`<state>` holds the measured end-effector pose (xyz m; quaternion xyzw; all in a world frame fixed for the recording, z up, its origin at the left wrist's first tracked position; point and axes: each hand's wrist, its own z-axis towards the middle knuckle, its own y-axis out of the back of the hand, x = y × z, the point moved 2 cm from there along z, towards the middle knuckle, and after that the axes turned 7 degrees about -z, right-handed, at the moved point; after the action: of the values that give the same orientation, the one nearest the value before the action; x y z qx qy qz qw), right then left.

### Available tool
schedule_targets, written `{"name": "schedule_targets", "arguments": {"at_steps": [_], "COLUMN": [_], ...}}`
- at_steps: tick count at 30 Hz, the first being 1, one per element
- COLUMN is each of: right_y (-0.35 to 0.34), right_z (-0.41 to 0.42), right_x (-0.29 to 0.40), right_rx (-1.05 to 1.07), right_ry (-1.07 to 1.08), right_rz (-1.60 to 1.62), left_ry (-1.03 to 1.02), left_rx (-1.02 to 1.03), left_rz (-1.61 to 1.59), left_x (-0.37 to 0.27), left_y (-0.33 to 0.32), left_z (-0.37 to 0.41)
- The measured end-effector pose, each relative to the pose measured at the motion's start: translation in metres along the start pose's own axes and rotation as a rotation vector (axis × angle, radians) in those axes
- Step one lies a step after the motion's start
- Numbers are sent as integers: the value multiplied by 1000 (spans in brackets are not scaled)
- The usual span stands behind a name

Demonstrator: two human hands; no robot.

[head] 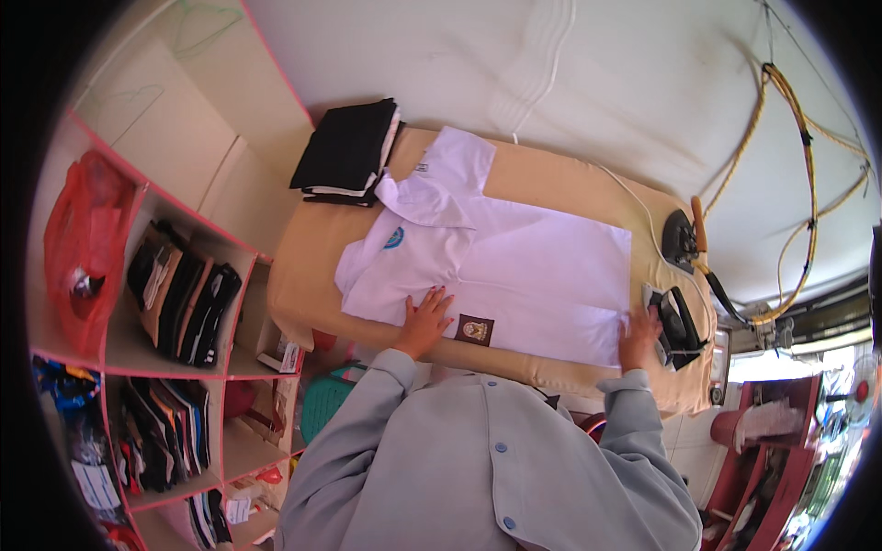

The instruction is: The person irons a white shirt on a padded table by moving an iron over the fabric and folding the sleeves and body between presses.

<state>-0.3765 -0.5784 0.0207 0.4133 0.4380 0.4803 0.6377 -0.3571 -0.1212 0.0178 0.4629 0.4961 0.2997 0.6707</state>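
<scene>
A white short-sleeved shirt [544,255] lies spread on a padded ironing table [296,275], its collar toward the left and its hem toward the right. It bears a round blue badge [393,237] and a brown square patch [475,330]. My left hand [427,320] rests flat on the shirt's near edge, fingers apart. At the near hem corner is my right hand [639,337], blurred, so whether its fingers pinch the cloth is unclear. Just right of it sits an electric iron [679,327] with a black handle. Farther back stands a second iron [681,237] with a wooden handle.
Folded dark garments [348,148] are stacked at the table's far left corner. A yellow hose [812,186] hangs on the right and runs to the second iron. Pink-edged shelves [165,365] with folded clothes stand left; a green plastic stool [324,406] is below the table.
</scene>
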Motion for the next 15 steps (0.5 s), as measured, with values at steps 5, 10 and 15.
{"name": "schedule_targets", "arguments": {"at_steps": [5,10,15], "right_y": [37,-7,66], "right_z": [47,89,109], "right_x": [-60,-146,-85], "right_rx": [-89,207,406], "right_ry": [-373,-203,-92], "right_rz": [141,504,613], "left_ry": [10,722,521], "left_rx": [-408,-198,-319], "left_rz": [-77,-62,-412], "left_x": [71,121,134], "left_y": [45,84,95], "left_z": [-23,-3,3]}}
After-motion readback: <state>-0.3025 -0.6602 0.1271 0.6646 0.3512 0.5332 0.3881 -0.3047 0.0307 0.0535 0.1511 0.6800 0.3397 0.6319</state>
